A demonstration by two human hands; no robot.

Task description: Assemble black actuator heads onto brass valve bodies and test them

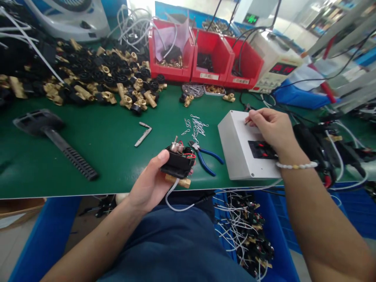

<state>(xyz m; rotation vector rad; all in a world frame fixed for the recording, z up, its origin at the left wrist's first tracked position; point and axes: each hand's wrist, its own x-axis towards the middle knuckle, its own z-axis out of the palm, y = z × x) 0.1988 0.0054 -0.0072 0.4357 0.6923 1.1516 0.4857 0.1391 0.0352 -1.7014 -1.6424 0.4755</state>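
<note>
My left hand (154,178) is wrapped round a motorized valve (178,162), held just above the table's front edge. Its black housing is open on top, showing a small metal motor and red wires, with a brass body below. A white cable (176,209) hangs from it and runs right to a black connector. My right hand (268,125) rests on top of a grey control box (235,150), thumb and fingertips pinched at a small switch lever (246,123). Beside the box lie blue-handled cutters (207,156), jaws toward the valve.
Metal clips (197,127) and a hex key-like tool (143,134) lie mid-table. A black mallet (58,143) is left. Brass valves (117,84) pile behind, near red bins (211,58) and a power supply (274,62). Below is a blue crate (279,235) of wired valves.
</note>
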